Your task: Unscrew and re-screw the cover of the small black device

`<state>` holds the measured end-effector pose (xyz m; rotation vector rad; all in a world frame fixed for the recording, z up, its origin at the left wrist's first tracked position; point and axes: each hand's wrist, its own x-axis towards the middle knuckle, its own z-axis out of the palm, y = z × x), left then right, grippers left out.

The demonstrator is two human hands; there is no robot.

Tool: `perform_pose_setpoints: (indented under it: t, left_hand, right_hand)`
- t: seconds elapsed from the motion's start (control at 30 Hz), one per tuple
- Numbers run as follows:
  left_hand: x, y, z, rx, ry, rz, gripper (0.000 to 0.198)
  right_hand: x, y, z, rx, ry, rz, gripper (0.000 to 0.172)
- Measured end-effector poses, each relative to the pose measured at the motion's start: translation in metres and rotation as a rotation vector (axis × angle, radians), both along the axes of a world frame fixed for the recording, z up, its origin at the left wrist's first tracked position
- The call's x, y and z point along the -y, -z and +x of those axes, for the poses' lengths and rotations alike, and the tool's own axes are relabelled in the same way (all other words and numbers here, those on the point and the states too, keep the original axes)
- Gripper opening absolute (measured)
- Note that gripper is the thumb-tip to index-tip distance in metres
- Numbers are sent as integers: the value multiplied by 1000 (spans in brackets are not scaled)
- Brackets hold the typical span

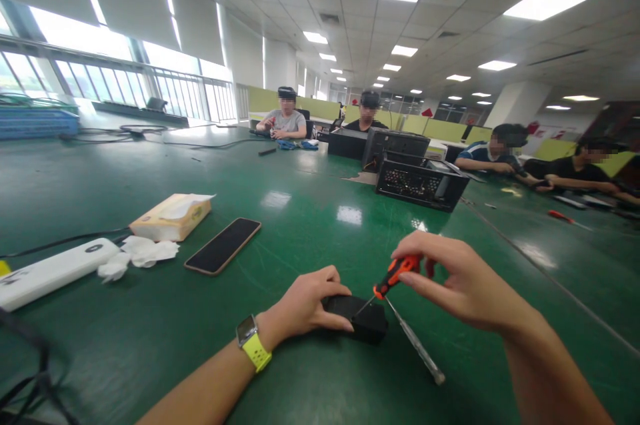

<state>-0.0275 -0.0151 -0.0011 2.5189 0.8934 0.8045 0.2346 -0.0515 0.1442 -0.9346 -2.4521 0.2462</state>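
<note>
My left hand (313,301) grips one end of a small black box-shaped device (370,326), thumb along the near side and fingers over the far side. The device rests on the green tabletop. My right hand (447,271) pinches the orange and black handle of a screwdriver (397,275) from above. Its thin shaft slants down to the left, and the tip meets the top of the device near my left thumb. A second tool, a slim metal rod with a clear-looking handle (417,345), lies on the table just right of the device.
Left of my hands lie a phone (223,246), a tissue pack (173,217), crumpled tissues (143,255) and a white power strip (60,271). Black computer cases (420,181) stand farther back. Another red screwdriver (561,216) lies at right. Several people sit around the table.
</note>
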Motion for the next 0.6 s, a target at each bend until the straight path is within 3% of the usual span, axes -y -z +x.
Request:
perform_pose_setpoints:
  t: [0.17, 0.3, 0.6]
  left_hand:
    - [0, -1, 0, -3, 0, -1, 58]
    - [0, -2, 0, -13, -6, -4, 57]
    - [0, -3, 0, -16, -7, -2, 53]
  right_hand:
    - [2, 0, 1, 25, 82, 3, 13]
    - [3, -1, 0, 33, 13, -27, 12]
    - [2, -1, 0, 26, 61, -9, 12]
